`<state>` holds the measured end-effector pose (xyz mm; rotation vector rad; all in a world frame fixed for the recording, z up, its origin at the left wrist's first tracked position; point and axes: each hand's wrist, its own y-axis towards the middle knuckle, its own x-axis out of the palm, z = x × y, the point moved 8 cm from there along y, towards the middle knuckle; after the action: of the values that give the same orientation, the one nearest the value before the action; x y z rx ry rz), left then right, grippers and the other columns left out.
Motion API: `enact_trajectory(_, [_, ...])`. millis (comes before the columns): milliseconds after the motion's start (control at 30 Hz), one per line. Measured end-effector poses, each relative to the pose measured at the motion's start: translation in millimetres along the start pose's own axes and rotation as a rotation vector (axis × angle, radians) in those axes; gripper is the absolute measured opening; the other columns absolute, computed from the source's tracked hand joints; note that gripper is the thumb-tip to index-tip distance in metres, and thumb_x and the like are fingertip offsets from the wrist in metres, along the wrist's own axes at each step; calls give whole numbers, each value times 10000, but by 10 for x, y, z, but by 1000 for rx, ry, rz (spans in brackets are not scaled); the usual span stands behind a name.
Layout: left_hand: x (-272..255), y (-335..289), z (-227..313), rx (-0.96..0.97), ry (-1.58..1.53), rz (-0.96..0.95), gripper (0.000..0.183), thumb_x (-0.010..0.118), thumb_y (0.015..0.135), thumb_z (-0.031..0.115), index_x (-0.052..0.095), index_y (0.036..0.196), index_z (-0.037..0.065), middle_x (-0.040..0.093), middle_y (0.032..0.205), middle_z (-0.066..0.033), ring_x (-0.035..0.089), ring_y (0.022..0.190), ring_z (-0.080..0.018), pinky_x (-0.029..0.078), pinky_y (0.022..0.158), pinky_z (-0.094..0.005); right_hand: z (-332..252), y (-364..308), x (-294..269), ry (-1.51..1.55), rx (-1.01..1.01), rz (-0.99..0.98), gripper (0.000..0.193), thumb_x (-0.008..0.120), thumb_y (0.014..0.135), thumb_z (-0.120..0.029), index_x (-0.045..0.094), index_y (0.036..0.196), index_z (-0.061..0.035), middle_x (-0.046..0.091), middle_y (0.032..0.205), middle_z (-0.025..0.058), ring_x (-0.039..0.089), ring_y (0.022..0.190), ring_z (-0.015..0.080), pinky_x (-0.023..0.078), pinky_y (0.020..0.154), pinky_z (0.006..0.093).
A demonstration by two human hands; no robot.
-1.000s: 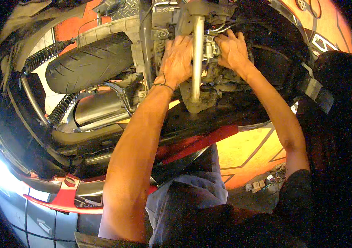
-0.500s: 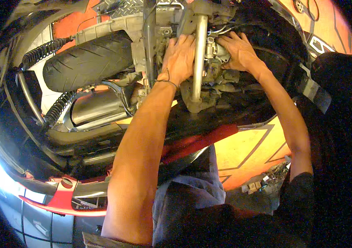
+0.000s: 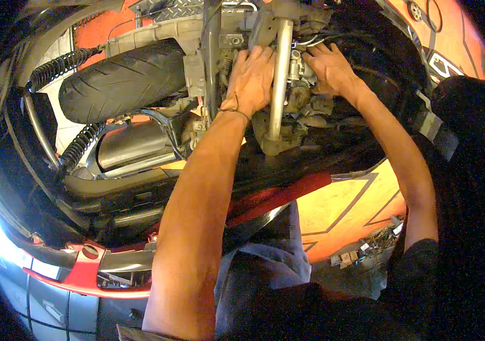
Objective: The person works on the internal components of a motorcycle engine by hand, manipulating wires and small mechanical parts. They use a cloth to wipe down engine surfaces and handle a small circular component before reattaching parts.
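Note:
A scooter's opened body surrounds the grimy engine, crossed by a pale metal tube. Left of that tube, my left hand reaches into the engine bay, fingers side by side and bent down over something, their tips hidden. A dark cord circles that wrist. On the tube's other side, my right hand rests with fingers stretched and slightly apart by a small silvery metal fitting. Its thumb is mostly hidden, and whatever it touches underneath cannot be made out.
To the left are the rear tyre, a coil-spring shock absorber and the muffler. A red rear bracket juts out at lower left. Loose small parts lie beyond my knee on the orange-marked floor.
The engine and both hands appear slightly farther right in the picture. My right thumb, visible earlier, is now mostly hidden. Both hands stay at about the same places on the engine.

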<state>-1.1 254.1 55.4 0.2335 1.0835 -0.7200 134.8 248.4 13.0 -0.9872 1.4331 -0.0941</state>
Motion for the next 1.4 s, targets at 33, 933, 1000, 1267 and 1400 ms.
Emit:
enact_trajectory(33, [-15, -4, -11, 6, -17, 16, 491, 703, 684, 228, 571, 1106, 13, 565, 1123, -97, 487, 1071, -254, 384, 862, -384, -31, -5, 19, 6, 5, 22, 834, 829, 562, -283, 480, 1286, -61, 477, 1321, 118, 420, 1250, 300, 352, 1020, 553])
enact_trajectory(933, [420, -246, -414, -864, -767, -60, 353, 675, 772, 221, 668, 1091, 70, 678, 933, -200, 657, 880, -330, 502, 807, -378, -76, -116, 139, -24, 195, 266, 549, 670, 717, -178, 498, 1223, -55, 571, 1194, 142, 521, 1101, 278, 369, 934, 485])
enact_trajectory(1000, [357, -296, -448, -888, -709, -57, 314, 637, 783, 193, 667, 1069, 66, 674, 943, -200, 652, 890, -335, 503, 815, -389, -156, -65, -19, 21, 212, 159, 504, 633, 750, -172, 496, 1217, -41, 572, 1191, 156, 533, 1072, 291, 378, 907, 480])
enact_trajectory(1267, [239, -265, -356, -803, -666, -30, 189, 589, 812, 159, 647, 957, 52, 647, 897, -233, 609, 892, -409, 476, 801, -460, -148, -107, 1, -105, 169, 407, 370, 483, 828, -122, 511, 1190, -47, 580, 1120, 126, 544, 1046, 270, 381, 908, 496])
enact_trajectory(1400, [219, -253, -307, -803, -733, -11, 197, 582, 815, 156, 636, 973, 50, 645, 925, -231, 610, 908, -403, 482, 797, -447, -82, -102, 88, -100, 210, 257, 342, 490, 827, -120, 523, 1162, -61, 581, 1110, 122, 543, 1054, 268, 387, 900, 518])
